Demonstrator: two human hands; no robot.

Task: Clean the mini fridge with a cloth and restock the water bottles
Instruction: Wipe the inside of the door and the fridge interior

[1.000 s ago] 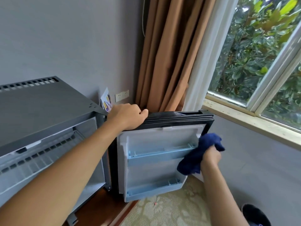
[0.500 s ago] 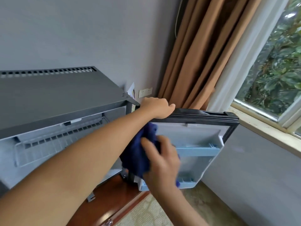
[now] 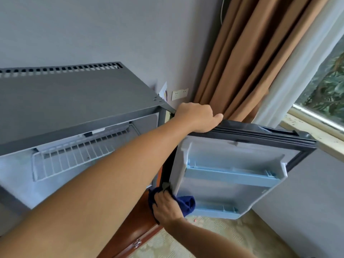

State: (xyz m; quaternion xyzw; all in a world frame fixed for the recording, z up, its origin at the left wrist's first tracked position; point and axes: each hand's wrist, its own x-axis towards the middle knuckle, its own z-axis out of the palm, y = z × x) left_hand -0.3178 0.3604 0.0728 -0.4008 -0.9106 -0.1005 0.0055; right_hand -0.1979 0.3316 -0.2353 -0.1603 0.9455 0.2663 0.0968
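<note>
The grey mini fridge [image 3: 78, 101] stands at the left with its door [image 3: 232, 159] swung open to the right. The door's white inner side carries two pale blue shelves [image 3: 230, 175]. My left hand [image 3: 195, 118] grips the top edge of the door near the hinge. My right hand [image 3: 167, 207] holds a dark blue cloth [image 3: 186, 203] against the door's lower hinge-side edge. Inside the fridge a white wire shelf [image 3: 74, 155] shows. My left forearm hides part of the interior. No water bottles are in view.
Brown curtains [image 3: 238, 58] and a white curtain hang behind the door. A window sill [image 3: 312, 131] runs at the right. A wall socket [image 3: 179, 94] sits beside the fridge. The fridge rests on a wooden cabinet [image 3: 137, 229]; patterned carpet [image 3: 214, 239] lies below.
My right hand has carried the cloth from the door's right side across to its hinge side, then down to the lower corner. My left hand has kept its hold on the door top.
</note>
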